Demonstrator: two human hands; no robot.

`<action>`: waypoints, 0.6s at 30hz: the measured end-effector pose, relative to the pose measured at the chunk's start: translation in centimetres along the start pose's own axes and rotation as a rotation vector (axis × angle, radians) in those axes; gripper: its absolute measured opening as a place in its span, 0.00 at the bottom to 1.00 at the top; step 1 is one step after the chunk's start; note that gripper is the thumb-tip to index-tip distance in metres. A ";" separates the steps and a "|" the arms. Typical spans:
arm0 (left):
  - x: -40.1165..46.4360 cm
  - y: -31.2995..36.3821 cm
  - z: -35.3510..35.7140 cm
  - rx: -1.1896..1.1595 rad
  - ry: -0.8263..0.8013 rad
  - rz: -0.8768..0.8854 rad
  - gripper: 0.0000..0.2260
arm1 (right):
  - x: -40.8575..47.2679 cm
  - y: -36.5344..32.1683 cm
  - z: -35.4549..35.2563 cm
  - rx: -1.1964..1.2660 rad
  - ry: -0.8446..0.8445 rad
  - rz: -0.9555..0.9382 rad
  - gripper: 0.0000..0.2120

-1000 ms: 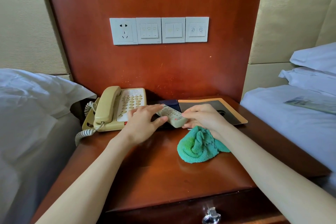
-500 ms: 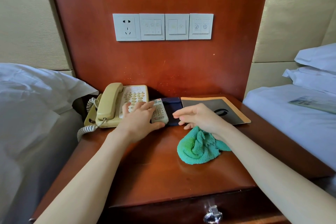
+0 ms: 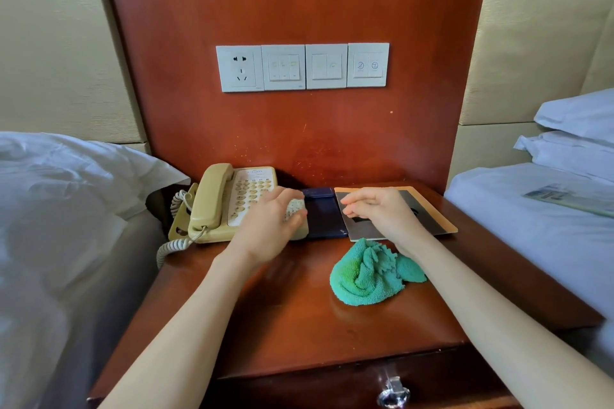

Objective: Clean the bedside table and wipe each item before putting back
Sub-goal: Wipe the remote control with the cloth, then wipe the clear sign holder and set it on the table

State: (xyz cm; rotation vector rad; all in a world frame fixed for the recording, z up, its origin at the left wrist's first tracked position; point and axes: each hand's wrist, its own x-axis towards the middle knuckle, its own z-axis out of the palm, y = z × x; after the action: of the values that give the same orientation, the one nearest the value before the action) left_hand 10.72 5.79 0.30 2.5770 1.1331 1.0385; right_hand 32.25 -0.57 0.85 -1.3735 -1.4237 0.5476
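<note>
On the wooden bedside table [image 3: 299, 325], my left hand [image 3: 269, 222] grips a white remote control [image 3: 295, 207] lying just right of the beige telephone [image 3: 226, 206]. Most of the remote is hidden under the hand. A dark blue folder [image 3: 324, 214] lies beside it, then a grey card with an orange border [image 3: 428, 219]. My right hand [image 3: 382, 212] hovers over that card with loosely curled fingers and holds nothing. A crumpled green cloth [image 3: 368, 274] sits on the table below my right wrist.
A red wooden panel with a socket and switch plates [image 3: 302, 66] rises behind the table. White beds flank it, left [image 3: 59, 209] and right [image 3: 538, 229]; a leaflet [image 3: 571, 197] lies on the right one. A drawer knob [image 3: 393, 393] shows at the front.
My right hand let go of the remote. My left hand turned the remote and set it down next to the telephone. The cloth has not moved.
</note>
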 end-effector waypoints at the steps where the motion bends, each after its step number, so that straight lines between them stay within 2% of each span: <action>1: -0.2 0.4 0.0 -0.038 0.011 0.008 0.11 | 0.0 0.0 0.0 -0.020 0.019 -0.003 0.08; 5: -0.9 1.4 0.1 -0.105 0.037 -0.008 0.04 | -0.3 -0.1 -0.3 -0.115 0.119 -0.019 0.09; 13: 1.1 4.7 -1.2 -0.092 -0.061 0.091 0.06 | -1.3 -1.2 -5.0 -0.245 0.204 -0.064 0.10; 18: 4.3 8.3 -0.2 -0.098 -0.088 0.016 0.08 | -2.3 -1.4 -11.5 -0.305 0.314 -0.054 0.11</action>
State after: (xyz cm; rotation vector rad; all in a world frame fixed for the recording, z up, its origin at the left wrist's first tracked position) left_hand 17.58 2.88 5.91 2.5326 1.0156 0.9485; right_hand 41.27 -6.67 5.34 -1.5761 -1.3160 0.0718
